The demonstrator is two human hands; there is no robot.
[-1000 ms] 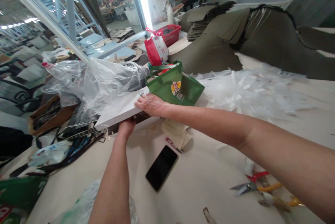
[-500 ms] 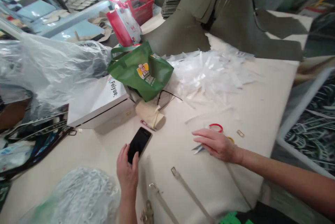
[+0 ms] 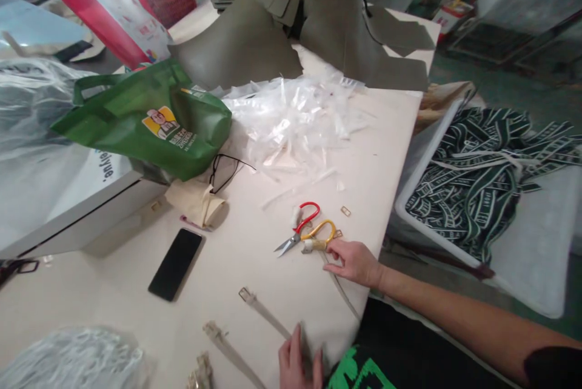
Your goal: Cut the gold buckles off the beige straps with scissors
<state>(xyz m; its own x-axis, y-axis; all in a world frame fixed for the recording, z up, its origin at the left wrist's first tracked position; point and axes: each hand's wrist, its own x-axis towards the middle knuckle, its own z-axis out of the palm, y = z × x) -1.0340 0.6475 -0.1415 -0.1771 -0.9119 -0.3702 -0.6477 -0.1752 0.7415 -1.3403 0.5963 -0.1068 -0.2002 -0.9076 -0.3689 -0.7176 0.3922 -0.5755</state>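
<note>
My right hand (image 3: pixel 353 263) is at the table's right side, its thumb and fingers closing around a thin beige buckle strap (image 3: pixel 343 292). Just beyond the fingertips lie scissors (image 3: pixel 297 236) with one red and one yellow handle, blades slightly apart. My left hand (image 3: pixel 297 365), cut off by the lower frame edge, rests with fingers apart at a second beige buckle strap (image 3: pixel 268 315). Another beige strap (image 3: pixel 236 355) lies to its left, beside a bundle of buckle ends (image 3: pixel 200 371). A black phone (image 3: pixel 176 263) lies flat, apart from both hands.
Clear plastic scraps (image 3: pixel 291 122) cover the table's middle. A green bag (image 3: pixel 154 116) stands behind a white box (image 3: pixel 68 201), near glasses (image 3: pixel 222 171) and a rolled beige cloth (image 3: pixel 200 202). At right, a white bin (image 3: pixel 536 243) holds dark patterned webbing. A small metal buckle (image 3: pixel 345 211) lies near the scissors.
My left hand has left the phone and moved right to a strap near the table's front. My right hand has drawn back from over the scissors to a strap. The view has turned right.
</note>
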